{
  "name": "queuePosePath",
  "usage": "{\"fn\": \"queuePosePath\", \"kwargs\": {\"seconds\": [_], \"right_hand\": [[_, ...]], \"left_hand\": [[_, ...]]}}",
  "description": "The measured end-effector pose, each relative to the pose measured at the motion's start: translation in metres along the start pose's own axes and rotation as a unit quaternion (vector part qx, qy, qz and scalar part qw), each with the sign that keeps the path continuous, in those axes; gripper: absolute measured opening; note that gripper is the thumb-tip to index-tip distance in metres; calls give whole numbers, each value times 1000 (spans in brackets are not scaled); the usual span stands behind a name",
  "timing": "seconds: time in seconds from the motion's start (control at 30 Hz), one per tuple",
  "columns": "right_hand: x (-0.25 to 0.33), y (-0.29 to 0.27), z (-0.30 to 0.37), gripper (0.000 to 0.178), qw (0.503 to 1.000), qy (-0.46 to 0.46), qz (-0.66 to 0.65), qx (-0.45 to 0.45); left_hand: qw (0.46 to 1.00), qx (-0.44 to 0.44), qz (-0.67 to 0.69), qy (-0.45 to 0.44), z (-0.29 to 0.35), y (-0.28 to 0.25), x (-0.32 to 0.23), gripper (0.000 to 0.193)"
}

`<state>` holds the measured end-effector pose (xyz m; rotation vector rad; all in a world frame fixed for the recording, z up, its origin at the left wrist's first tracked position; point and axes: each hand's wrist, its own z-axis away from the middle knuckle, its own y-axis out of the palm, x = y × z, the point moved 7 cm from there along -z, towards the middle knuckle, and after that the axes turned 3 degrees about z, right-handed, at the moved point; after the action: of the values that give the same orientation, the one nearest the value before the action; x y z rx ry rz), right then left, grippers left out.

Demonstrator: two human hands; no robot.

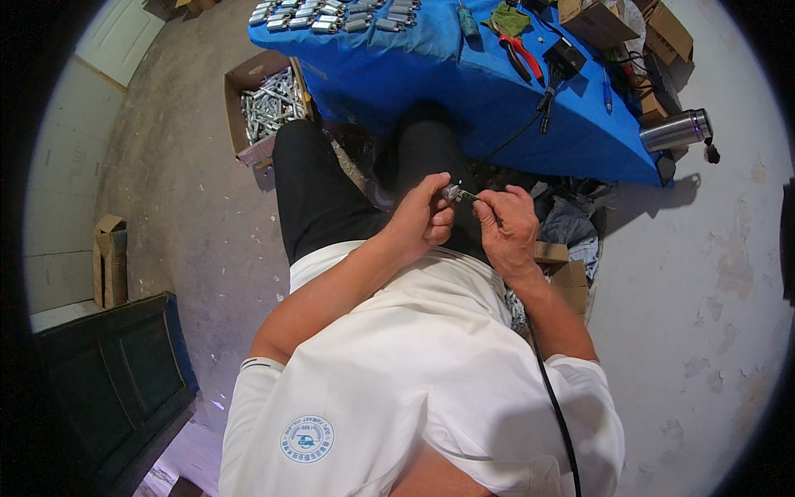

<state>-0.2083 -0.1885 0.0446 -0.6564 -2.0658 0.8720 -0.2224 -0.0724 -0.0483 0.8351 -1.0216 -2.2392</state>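
Observation:
My left hand (425, 217) is closed, pinching a small silvery metal piece (450, 192) between thumb and fingers above my lap. My right hand (508, 228) is closed too, its fingertips pinching a thin green strip like a small circuit board (468, 196). The strip's left end meets the metal piece; whether it is inside it, I cannot tell. Beyond my hands, a blue-covered table (381, 74) bears several rows of small silver metal casings (323, 16) at its far left.
Red-handled pliers (522, 60), a teal-handled tool (468, 23), a black adapter (565, 60) with a cord and a blue pen (607, 89) lie on the table. A steel flask (676, 130) lies at its right edge. Left of my knees stands a cardboard box (236, 124) of metal parts.

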Motion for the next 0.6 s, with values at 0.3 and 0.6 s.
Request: {"fn": "queuePosePath", "kwargs": {"seconds": [0.3, 0.6], "right_hand": [[-22, 50, 37, 14, 834, 339, -436, -17], [-20, 58, 42, 12, 585, 385, -710, 76]], "left_hand": [[997, 48, 55, 2, -4, 4, 4, 40], [992, 122, 40, -8, 6, 18, 5, 42]]}}
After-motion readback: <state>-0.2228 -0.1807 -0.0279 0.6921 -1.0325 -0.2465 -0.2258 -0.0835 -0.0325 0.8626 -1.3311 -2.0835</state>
